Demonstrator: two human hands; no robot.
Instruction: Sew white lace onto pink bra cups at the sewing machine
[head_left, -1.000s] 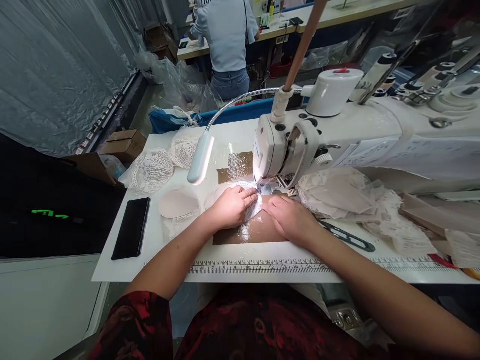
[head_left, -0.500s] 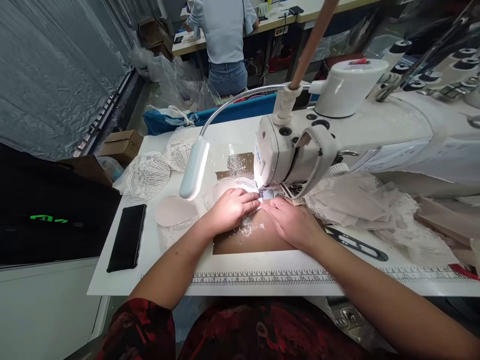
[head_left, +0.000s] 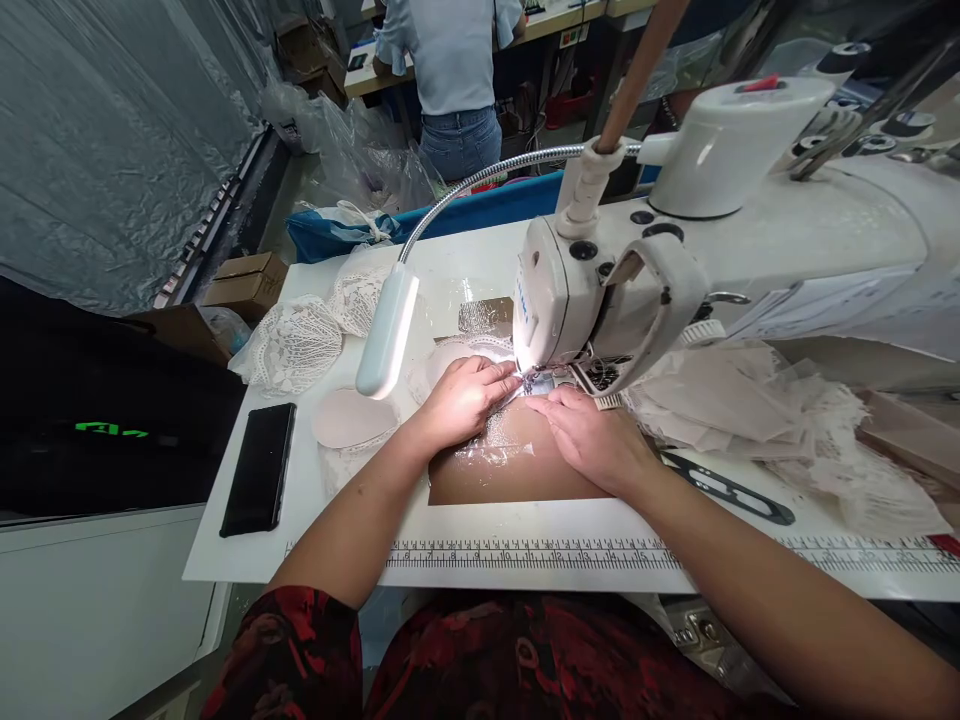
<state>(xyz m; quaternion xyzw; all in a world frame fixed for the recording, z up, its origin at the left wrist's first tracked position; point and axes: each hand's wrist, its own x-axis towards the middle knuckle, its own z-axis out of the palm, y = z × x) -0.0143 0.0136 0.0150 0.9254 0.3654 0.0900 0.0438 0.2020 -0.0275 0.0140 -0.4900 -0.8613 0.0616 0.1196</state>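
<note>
Under the lit needle area of a white sewing machine (head_left: 559, 300) lies a pale lace-edged fabric piece (head_left: 448, 362). My left hand (head_left: 471, 400) rests flat on it, fingers stretched toward the presser foot (head_left: 529, 380). Just right of the foot, my right hand (head_left: 596, 432) has its fingers drawn together at the fabric's near edge, its fingertips partly hidden. Beneath both hands is a brown sheet (head_left: 517, 475) with clear, shiny tape on it. A beige cup-shaped piece (head_left: 354, 420) with lace sits left of my left forearm.
A lamp (head_left: 388, 335) on a bendable neck hangs left of the machine head. White lace pieces (head_left: 296, 345) and a black phone (head_left: 259, 470) lie left; sheer fabric (head_left: 720, 400) and a slotted metal plate (head_left: 731, 487) lie right. A printed ruler (head_left: 525, 553) edges the table. A person (head_left: 457, 80) sits beyond.
The view has shifted slightly, so the machine appears farther right and larger. Both hands stay by the presser foot, with only small finger movement.
</note>
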